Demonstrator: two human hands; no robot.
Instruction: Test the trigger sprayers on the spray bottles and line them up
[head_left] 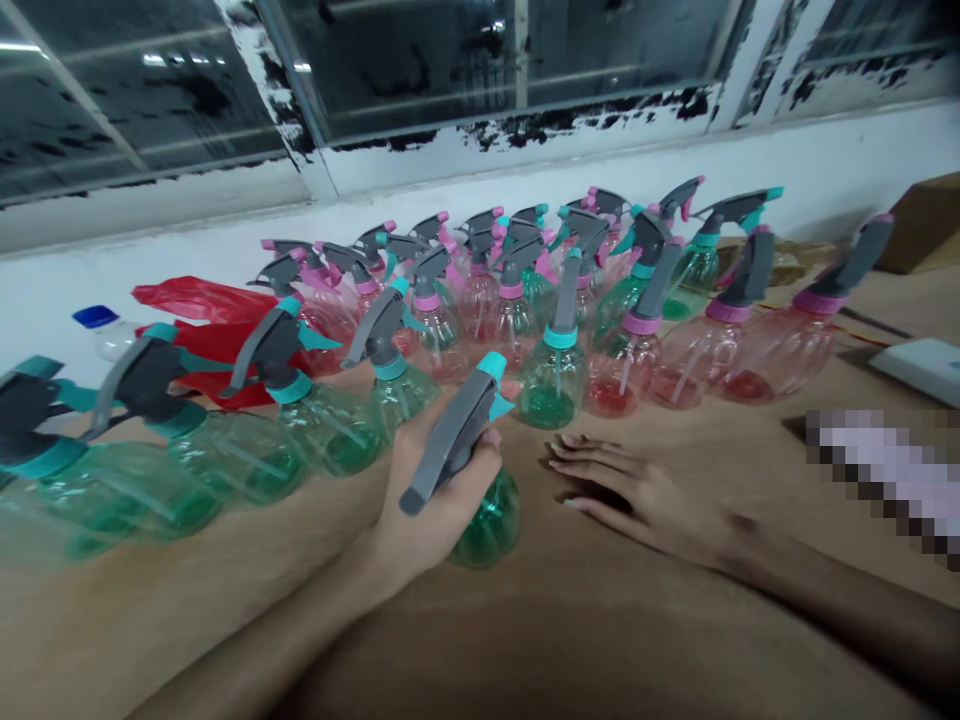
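My left hand (442,490) is wrapped round the neck of a green spray bottle (491,515) with a grey and teal trigger head. The bottle stands upright on the table, and my fingers partly hide its upper body. To its right, my right hand (637,490) rests palm down on the wood with its fingers stretched out, holding nothing. Just beyond my hands stand another green spray bottle (553,385) and a pink spray bottle (622,375), each with a little liquid or tint at the base.
More green spray bottles (330,430) line the left side, and several pink ones crowd the back. Red plastic (217,300) lies behind the left row beside a blue-capped bottle (112,330). At right are a white object (922,365) and a cardboard box (926,225). Windows stand behind.
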